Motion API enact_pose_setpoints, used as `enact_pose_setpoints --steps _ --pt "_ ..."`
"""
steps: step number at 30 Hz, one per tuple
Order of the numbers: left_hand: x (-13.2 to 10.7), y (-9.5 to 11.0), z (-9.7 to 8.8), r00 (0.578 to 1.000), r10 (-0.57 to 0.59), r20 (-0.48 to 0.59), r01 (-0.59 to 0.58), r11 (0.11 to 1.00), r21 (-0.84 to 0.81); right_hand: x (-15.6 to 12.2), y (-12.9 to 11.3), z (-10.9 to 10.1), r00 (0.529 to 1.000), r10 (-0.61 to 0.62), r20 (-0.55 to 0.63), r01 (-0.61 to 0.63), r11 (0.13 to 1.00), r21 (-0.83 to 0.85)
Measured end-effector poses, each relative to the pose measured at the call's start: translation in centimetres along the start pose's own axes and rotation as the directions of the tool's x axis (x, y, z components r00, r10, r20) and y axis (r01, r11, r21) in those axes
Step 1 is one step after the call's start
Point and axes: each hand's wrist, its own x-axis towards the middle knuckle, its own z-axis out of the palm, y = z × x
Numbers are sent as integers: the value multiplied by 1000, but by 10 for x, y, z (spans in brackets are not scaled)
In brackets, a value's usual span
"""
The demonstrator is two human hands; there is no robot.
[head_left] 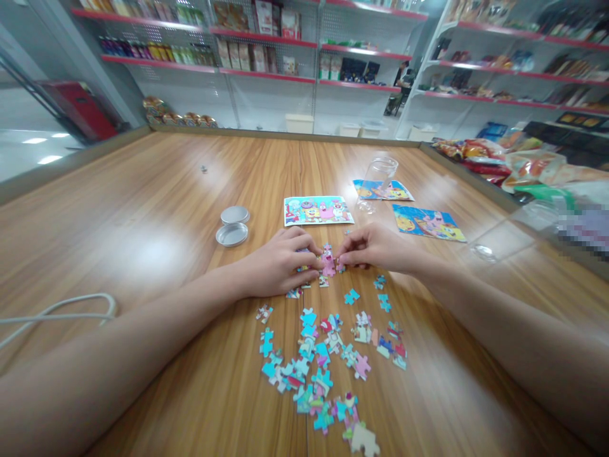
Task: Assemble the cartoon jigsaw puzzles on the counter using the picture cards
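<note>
1. Clock directions are read from the pink section (327, 259) of the puzzle, which lies on the worktop (261, 158) between the 2 hands.
2. Left hand (291, 259), 9 o'clock: fingers bent, tips at the section's edge, hiding some pieces under them; whether it grips or only presses, I cannot tell.
3. Right hand (365, 247), 2 to 3 o'clock: nearly closed, thumb and finger pinching 1 small piece (340, 267) just beside the section.
4. Loose pieces (322, 381) spread around 6 o'clock, between the forearms, some overlapping.
5. The picture (318, 211) lies flat at 12 o'clock, unobstructed.
6. 2 silver lids (231, 235) sit at 10 o'clock, close together; farther out that way is a small object (204, 169), too tiny to identify.
7. At 1 o'clock a clear jar (379, 170) stands partly in front of a blue card (402, 192); another card (431, 223) lies at 2.
8. Around 3 o'clock is a 2nd jar (504, 233), beyond the right forearm.
9. A white cable (107, 298) loops in at 8 to 9 o'clock, beside the left forearm.
10. Snack bags (485, 155) crowd 2 o'clock; shelves (266, 38) stand at 12, past the worktop.
</note>
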Motion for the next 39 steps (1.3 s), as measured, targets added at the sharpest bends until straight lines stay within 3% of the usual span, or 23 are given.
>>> enact_pose_setpoints --steps 11,20,25,29,32,39 --pt "-1 1 -2 999 -6 31 6 1000 -10 2 13 6 996 -79 -44 81 996 42" --pt "-1 1 -3 999 24 21 -23 999 -36 2 10 11 989 -41 -146 59 991 123" --pt "-2 2 -4 999 37 30 -37 999 -24 7 20 17 953 -110 -283 142 985 95" --pt "-2 2 -3 998 42 42 -42 999 1 15 25 23 884 -213 -416 244 969 23" --pt "-2 2 -1 998 44 42 -44 999 -8 22 23 27 855 -302 -421 290 952 -94" --pt "-2 2 0 996 91 11 -91 995 -30 25 14 30 852 -363 -378 314 931 -185"
